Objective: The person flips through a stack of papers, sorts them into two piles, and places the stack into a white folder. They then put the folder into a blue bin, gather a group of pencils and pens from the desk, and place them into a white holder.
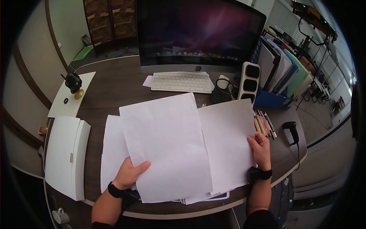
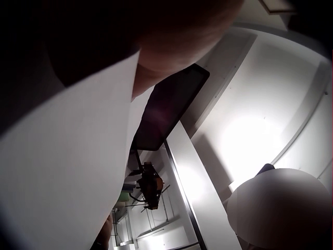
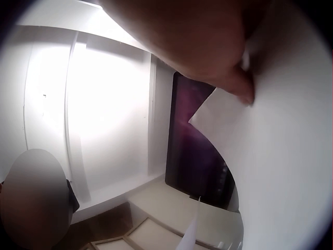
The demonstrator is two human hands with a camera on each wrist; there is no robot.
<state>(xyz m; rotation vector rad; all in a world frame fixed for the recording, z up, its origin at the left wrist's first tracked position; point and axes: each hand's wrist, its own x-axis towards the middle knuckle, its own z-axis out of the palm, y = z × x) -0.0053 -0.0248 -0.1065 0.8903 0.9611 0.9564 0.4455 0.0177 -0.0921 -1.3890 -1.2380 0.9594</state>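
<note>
My left hand (image 1: 127, 174) grips a blank white sheet of paper (image 1: 167, 149) near its lower left edge, thumb on top and the other fingers hidden behind it. At the right, my right hand (image 1: 262, 150) pinches the right edge of a second white sheet (image 1: 230, 145), which the first one partly overlaps. More white paper (image 1: 111, 149) lies under the left side, and a few sheet edges stick out below at the front. In the left wrist view the paper (image 2: 62, 156) hangs beside the hand. The right wrist view has the thumb pressed on the paper (image 3: 291, 156).
Behind the paper stand a keyboard (image 1: 181, 82), a mouse (image 1: 223, 81) and a large monitor (image 1: 198, 34). Pencils (image 1: 264, 124), a three-part holder (image 1: 249, 82), a blue file box (image 1: 268, 98) and a black handheld scanner (image 1: 291, 131) are right. A white machine (image 1: 63, 156) stands left.
</note>
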